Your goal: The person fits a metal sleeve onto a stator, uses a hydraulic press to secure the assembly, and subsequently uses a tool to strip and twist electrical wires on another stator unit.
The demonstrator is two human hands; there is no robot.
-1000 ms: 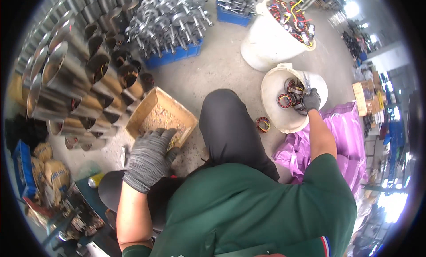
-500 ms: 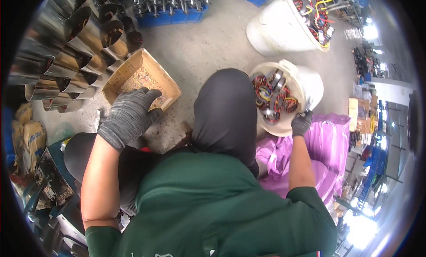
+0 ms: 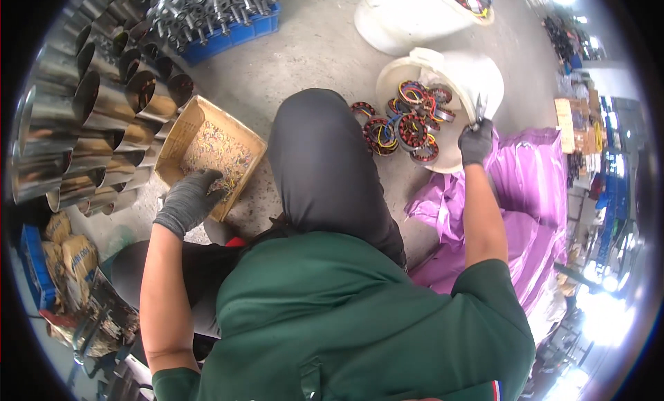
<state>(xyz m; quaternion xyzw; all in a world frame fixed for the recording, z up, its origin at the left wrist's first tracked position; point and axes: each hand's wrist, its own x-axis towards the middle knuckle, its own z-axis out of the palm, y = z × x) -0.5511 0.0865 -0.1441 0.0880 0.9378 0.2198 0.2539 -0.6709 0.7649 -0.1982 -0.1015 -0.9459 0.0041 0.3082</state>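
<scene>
Right hand (image 3: 476,142) lifted to bucket (image 3: 484,69) rim, grip holding pliers (image 3: 478,110); left hand (image 3: 190,200) in one cardboard box (image 3: 180,134), grip unclear

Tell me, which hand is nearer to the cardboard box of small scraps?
Left. The left hand rests on the cardboard box; the right hand is far across, at the white bucket.

Gloved left hand (image 3: 188,202) in cardboard box (image 3: 178,132) of scraps, right hand (image 3: 476,142) with small metal tool (image 3: 479,109) at white bucket (image 3: 484,69).

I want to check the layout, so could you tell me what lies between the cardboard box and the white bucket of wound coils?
In the head view, the person's bent knee in dark trousers lies between the cardboard box and white bucket.
</scene>
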